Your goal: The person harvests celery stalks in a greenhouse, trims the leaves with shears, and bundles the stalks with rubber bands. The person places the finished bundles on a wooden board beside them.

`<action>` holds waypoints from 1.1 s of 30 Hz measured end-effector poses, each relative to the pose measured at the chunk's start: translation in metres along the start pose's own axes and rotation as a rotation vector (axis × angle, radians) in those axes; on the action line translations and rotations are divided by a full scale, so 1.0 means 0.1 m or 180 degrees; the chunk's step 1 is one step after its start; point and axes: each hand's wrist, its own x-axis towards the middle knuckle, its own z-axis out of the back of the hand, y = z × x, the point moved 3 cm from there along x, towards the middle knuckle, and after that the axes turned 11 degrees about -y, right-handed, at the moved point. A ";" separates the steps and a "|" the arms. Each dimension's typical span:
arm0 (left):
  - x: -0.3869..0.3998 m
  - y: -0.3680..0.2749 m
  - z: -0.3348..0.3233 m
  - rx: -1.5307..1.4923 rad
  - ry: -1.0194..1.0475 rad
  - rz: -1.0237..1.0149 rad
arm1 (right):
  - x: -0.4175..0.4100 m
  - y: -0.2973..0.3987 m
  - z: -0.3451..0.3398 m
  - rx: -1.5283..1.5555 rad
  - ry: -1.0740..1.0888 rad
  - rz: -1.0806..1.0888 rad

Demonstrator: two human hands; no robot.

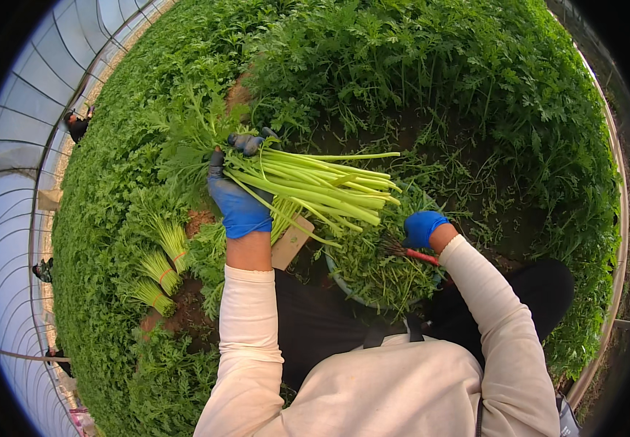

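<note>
My left hand [241, 191], in a blue glove with dark, soiled fingers, is closed round a bunch of leafy green stems [320, 185]. The leaves point left and the cut ends right. My right hand [423, 229], also blue-gloved, is curled at the right of the stem ends, above a round tub [342, 281] heaped with green trimmings [391, 273]. A red handle [423, 257] shows just under that hand; whether the fingers grip it is hidden. Below my left hand, more stems lie by a flat tan piece [292, 243].
Several bunches with red bands [163, 273] lie on the plants at the left. Dense leafy greens [457, 49] surround me, with dark soil and scattered cuttings ahead. People [78, 127] are far off along the plastic greenhouse wall [25, 125]. A pale rail [615, 229] edges the right side.
</note>
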 end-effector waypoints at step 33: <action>0.04 0.13 -0.13 0.0302 0.0678 0.0083 | -0.48 0.21 1.40 0.4438 -0.2719 0.0818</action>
